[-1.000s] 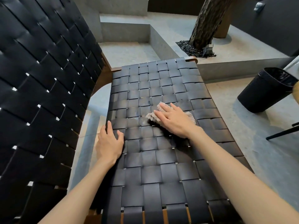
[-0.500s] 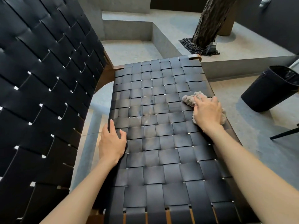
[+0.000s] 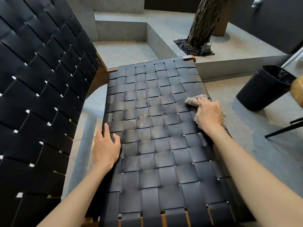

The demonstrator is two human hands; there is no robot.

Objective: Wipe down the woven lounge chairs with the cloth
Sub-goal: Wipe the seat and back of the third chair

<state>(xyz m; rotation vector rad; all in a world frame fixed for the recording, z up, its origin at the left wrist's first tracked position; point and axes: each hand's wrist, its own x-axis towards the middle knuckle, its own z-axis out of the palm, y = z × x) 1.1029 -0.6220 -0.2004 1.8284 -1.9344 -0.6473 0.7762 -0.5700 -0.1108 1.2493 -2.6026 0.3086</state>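
Fingers (image 3: 106, 130) of the left hand (image 3: 105, 149) lie straight along the left edge of the woven seat (image 3: 155, 145), with the thumb set apart on top of the straps. They hold nothing and the palm rests on the weave. How the outer fingers sit beyond the edge cannot be told.

Left of frame: a tall black woven backrest (image 3: 37, 95) fills that side. A brown wooden frame (image 3: 101, 76) joins it to the seat.

Centre: the seat is made of wide black straps, dull and smudged grey in the middle. Pale streaks show near the middle rows.

Right of centre: the grey fluffy cloth (image 3: 191, 100) lies on the seat at its right edge, about halfway up the frame. The right hand (image 3: 209, 114) is on top of it. Its index finger stretches out over the cloth toward the upper left. The other fingers bend down into the cloth, slightly blurred. Tufts of cloth show ahead of the hand and at its right side.

Upper right: a rough tree trunk (image 3: 205, 22) rises from black pebbles (image 3: 185, 45) on a concrete ledge (image 3: 229, 63).

Far right: a ribbed black bin (image 3: 262, 90) stands on the floor, well apart from the seat. A thin black leg (image 3: 285, 128) slants below it.
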